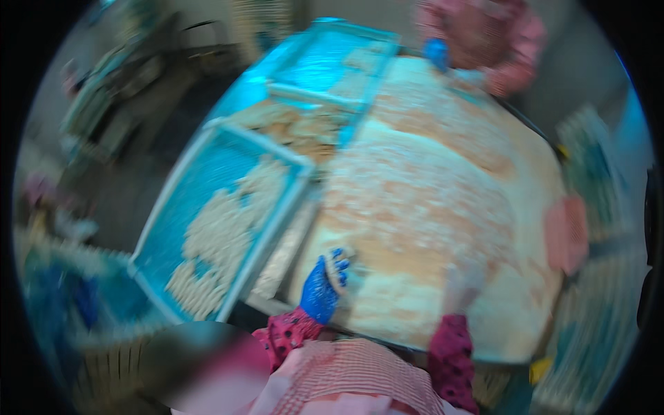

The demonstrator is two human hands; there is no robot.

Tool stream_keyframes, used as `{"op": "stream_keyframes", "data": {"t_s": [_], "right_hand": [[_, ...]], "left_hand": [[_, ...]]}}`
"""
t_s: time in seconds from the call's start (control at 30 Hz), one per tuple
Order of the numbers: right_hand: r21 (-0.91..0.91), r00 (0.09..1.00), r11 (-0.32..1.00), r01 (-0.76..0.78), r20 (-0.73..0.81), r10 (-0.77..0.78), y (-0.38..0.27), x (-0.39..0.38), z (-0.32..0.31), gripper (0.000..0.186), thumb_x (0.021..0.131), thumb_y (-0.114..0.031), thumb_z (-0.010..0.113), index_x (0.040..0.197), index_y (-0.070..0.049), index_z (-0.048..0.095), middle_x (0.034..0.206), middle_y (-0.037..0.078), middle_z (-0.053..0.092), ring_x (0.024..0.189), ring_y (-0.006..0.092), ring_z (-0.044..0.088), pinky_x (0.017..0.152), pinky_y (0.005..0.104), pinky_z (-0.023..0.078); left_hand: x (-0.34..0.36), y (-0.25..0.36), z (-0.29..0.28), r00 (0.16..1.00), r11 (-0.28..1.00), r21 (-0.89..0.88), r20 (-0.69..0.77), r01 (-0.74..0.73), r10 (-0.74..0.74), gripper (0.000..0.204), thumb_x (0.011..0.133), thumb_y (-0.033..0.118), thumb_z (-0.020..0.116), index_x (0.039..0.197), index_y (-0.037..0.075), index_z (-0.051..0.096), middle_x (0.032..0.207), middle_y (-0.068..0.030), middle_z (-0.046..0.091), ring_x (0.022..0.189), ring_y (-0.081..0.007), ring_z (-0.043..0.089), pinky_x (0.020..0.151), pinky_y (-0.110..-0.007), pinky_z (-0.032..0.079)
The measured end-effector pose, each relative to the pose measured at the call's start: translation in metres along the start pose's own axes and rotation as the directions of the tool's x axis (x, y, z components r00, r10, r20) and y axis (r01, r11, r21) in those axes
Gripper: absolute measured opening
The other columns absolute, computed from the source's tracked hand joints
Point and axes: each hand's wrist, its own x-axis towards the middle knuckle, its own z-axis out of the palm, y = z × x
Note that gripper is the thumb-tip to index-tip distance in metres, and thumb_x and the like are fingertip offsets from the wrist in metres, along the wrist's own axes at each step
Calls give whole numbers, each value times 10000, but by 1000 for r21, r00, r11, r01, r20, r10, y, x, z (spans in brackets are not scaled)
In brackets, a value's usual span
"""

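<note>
My left hand [321, 294], in a blue glove, is closed around pale, powder-coated pieces [336, 273] at the near left part of the work table. Their exact kind is hidden by the fingers and blur. My right hand [463, 287], in a pale, whitish covering, is low over the powdery table top [408, 311]; motion smears its fingers. Just beyond both hands spreads a wide layer of pinkish-tan pieces dusted with white powder [415, 197]. Left of my left hand, a blue tray [162, 252] holds rows of pale, finger-shaped pieces [225, 232].
A second blue tray [304, 59] stands at the far left, with tan flat pieces [294, 128] between the trays. Across the table a person in pink [484, 41] works with a blue-gloved hand [436, 54]. A pink basket [566, 234] sits at the right edge. Stacked crates [588, 332] flank the right side.
</note>
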Motion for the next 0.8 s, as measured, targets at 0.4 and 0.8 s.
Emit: {"op": "stream_keyframes", "data": {"t_s": [0.4,0.8], "right_hand": [[339,951,893,-296,195,241,-8,0,8,198,715,-43,613,899,-28,540,817,74,553,799,228,530,737,345,422],[478,843,694,-538,312,439,3,-1,13,179,740,-12,568,906,-24,502,833,37,492,766,152,497,713,278,420]], "left_hand": [[-70,362,-390,498,332,792,-42,-512,866,501,952,435,312,1147,27,530,1091,-85,580,984,-221,529,877,-329,429],[-19,349,-314,862,695,641,-101,-325,497,352,937,250,437,1177,5,518,1139,-105,582,1037,-228,545,937,-361,406]]}}
